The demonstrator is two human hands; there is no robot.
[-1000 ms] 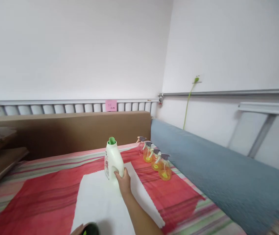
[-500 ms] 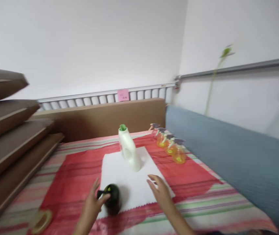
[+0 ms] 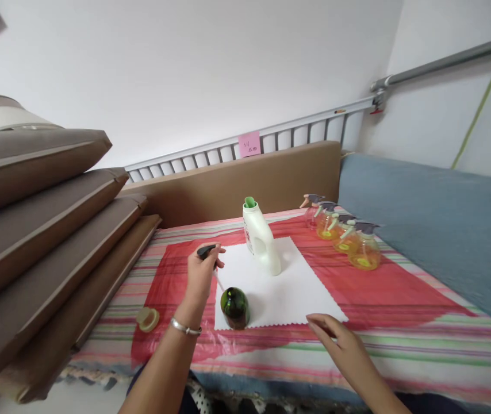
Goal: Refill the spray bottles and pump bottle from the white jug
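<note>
My left hand (image 3: 202,264) is closed around a black pump top (image 3: 207,250), whose thin pale tube (image 3: 219,282) slants down to the upper left of a dark green round bottle (image 3: 235,310). Whether the tube's tip is still inside the bottle or just beside it, I cannot tell. The bottle rests on the near left corner of a white sheet (image 3: 297,287). Behind it stands a white jug (image 3: 263,244) with a handle and a green spout. My right hand (image 3: 334,336) hovers by the sheet's near right edge, holding nothing, its thumb and fingers slightly apart.
Several trigger spray bottles (image 3: 364,253) with pink and yellow liquid line the right side. A yellowish roll or lid (image 3: 147,319) lies at left on the red plastic sheet (image 3: 168,287). Stacked brown cushions (image 3: 56,224) border the left, and a blue padded side (image 3: 422,213) the right.
My left hand has raised the black pump top up from the green bottle, drawing its tube out. My right hand has moved toward the near edge. The view has turned left and tilted.
</note>
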